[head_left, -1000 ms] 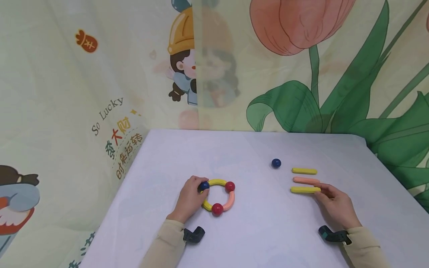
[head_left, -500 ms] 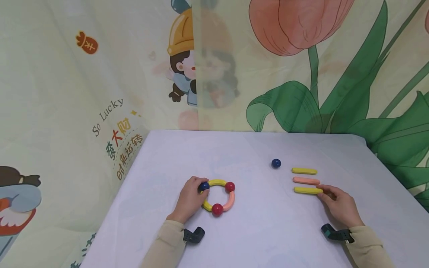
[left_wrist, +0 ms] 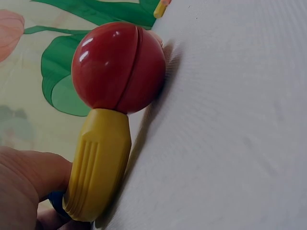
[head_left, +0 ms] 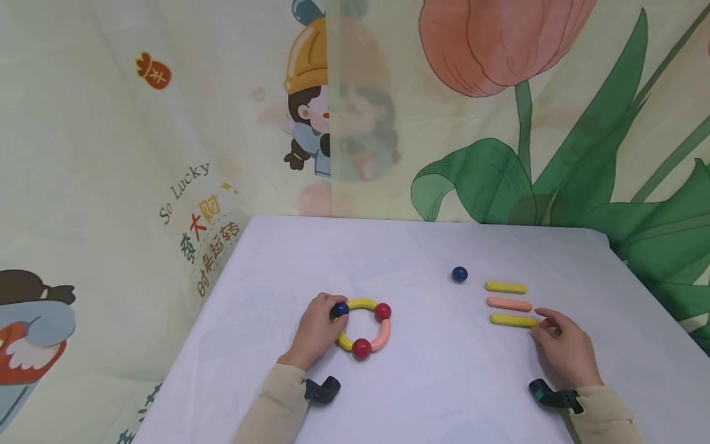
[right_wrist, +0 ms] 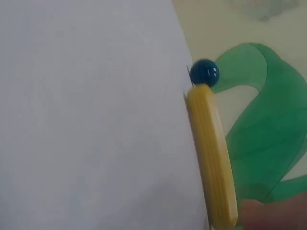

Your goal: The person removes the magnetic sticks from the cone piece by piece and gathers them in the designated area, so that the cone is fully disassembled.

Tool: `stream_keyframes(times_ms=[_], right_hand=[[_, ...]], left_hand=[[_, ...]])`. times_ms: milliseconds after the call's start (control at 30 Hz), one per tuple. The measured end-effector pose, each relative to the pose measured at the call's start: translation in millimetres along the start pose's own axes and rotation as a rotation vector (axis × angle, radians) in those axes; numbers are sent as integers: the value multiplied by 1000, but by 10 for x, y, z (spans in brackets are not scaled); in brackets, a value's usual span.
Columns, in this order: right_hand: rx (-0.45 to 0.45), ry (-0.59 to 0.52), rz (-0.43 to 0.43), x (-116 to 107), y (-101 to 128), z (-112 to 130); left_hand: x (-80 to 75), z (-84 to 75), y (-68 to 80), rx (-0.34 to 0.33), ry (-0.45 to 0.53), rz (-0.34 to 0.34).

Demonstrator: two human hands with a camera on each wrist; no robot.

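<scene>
We see the left hand (head_left: 314,331) gripping the ring (head_left: 363,329) of curved sticks and balls at its blue ball (head_left: 339,309), flat on the counter (head_left: 421,382). The right hand (head_left: 564,345) pinches the end of the nearest yellow stick (head_left: 513,320), which lies beside a pink stick (head_left: 509,304).

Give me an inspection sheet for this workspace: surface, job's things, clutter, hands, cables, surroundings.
Surface: white table, flat.
Job's things: ring of curved sticks and balls; three straight sticks, nearest yellow stick; loose blue ball.
Clutter: nothing seen.
Hands: left hand holds the ring at its blue ball; right hand fingertips at the nearest yellow stick's end.
Cables: nothing seen.
Surroundings: printed cartoon and tulip curtain.
</scene>
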State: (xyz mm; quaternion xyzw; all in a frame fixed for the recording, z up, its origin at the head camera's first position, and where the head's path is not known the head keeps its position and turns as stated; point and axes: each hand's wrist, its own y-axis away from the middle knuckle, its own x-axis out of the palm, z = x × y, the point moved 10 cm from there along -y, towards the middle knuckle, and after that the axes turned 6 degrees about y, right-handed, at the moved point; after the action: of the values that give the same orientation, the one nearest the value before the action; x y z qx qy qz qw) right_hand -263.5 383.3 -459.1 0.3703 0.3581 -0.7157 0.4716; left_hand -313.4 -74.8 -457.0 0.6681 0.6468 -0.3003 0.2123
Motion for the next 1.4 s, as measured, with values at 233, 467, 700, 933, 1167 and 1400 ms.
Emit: stream_keyframes(times_ms=[233, 467, 700, 933, 1167, 1400], right_hand=[[-92, -76, -58, 99, 194, 790], [-396, -176, 220, 778, 579, 2002], [-600, -136, 276, 1088, 902, 2747], [-569, -23, 254, 1186, 921, 2740], [-521, -74, 188, 1158, 816, 2578], [-519, -105, 136, 1147, 743, 2530]], left_hand=[[-12, 7, -12, -2, -21, -22], [-19, 36, -9, -19, -42, -46], [40, 12, -17, -1, -49, -39], [33, -120, -13, 106, -92, -61], [127, -454, 141, 430, -149, 102], [249, -463, 176, 428, -250, 186]])
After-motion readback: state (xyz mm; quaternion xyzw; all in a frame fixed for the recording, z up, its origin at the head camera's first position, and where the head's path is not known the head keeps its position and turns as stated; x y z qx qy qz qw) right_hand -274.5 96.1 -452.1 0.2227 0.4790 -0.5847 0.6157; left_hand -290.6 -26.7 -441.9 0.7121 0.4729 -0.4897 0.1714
